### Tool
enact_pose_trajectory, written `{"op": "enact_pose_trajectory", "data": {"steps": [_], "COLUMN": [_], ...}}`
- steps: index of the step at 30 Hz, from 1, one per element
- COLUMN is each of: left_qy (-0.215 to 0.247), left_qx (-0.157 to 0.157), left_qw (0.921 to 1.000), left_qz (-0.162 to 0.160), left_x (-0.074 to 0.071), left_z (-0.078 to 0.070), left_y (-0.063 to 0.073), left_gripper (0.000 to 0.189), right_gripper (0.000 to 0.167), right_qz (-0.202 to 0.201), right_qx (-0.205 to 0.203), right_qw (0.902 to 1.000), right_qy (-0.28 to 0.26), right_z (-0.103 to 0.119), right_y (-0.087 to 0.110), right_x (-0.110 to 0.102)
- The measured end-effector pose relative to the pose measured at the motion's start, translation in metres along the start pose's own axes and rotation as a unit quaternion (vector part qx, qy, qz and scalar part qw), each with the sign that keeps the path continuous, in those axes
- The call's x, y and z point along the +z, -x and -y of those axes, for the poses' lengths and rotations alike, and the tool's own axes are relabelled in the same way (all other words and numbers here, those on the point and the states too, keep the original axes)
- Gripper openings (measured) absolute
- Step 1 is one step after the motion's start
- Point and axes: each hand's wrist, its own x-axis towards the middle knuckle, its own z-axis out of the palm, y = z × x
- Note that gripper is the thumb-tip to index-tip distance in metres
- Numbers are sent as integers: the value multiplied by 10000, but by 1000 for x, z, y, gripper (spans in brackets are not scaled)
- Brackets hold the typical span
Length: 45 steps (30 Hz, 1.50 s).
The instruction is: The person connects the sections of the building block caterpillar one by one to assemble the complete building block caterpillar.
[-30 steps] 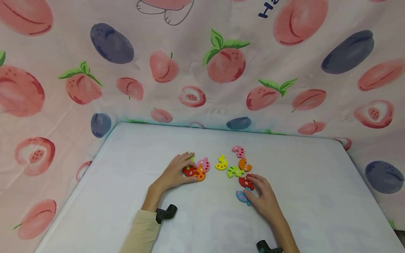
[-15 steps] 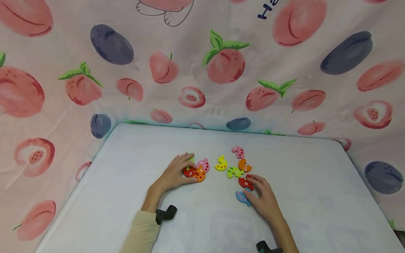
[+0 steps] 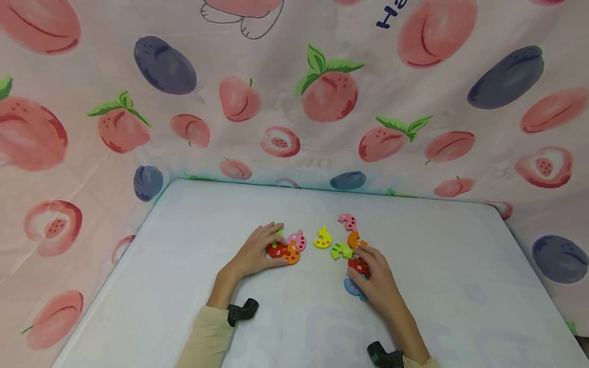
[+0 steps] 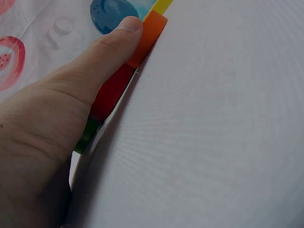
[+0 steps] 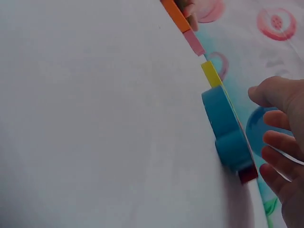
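Note:
My left hand [image 3: 253, 253] holds a joined cluster of numbered puzzle pieces: a red 2 [image 3: 276, 250], an orange 3 [image 3: 292, 255], a pink 4 [image 3: 299, 239] and a partly hidden green one [image 3: 279, 232]. Its thumb lies along the orange piece's side [image 4: 151, 38] in the left wrist view. Above a red puzzle piece marked 8 [image 3: 357, 266] hovers my right hand [image 3: 381, 281], thumb and fingers apart; it partly covers that piece. Just nearer to me is a blue spotted piece [image 3: 353, 287], whose edge [image 5: 221, 111] shows below the hand in the right wrist view.
Between the hands lie a yellow piece [image 3: 323, 240] and a green striped piece [image 3: 341, 251]. Farther back are an orange piece [image 3: 354, 238] and a pink spotted piece [image 3: 348, 222]. A fruit-print cloth [image 3: 276, 102] hangs behind the white table [image 3: 207, 204].
My right hand has shifted away from me, from the blue piece to over the red 8, its fingertips now near the orange piece. My left hand stays in place.

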Motion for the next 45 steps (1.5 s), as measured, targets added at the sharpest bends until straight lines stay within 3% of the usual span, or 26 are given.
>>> {"op": "enact_pose_trajectory", "data": {"steps": [8,19,33,45], "left_qy": [-4,-31,-212,-232], "left_qx": [59,8,-64,-116], "left_qw": [10000,10000,9997,9996], "left_qz": [-23,50,82,118], "left_x": [0,-1,-2,-2], "left_z": [-3,-5,-8,-9], "left_y": [0,-2,-2,-1], "left_gripper": [39,40,40,41], "right_gripper": [46,40,38,32], "right_qz": [187,102,400,269], "right_qx": [-252,-113,197,49], "right_qw": [9976,9898,9907,9922], "right_qy": [623,1416,1285,1218], "right_z": [18,25,28,27], "right_y": [-24,-26,-28,-26], "right_x": [12,19,20,21]}}
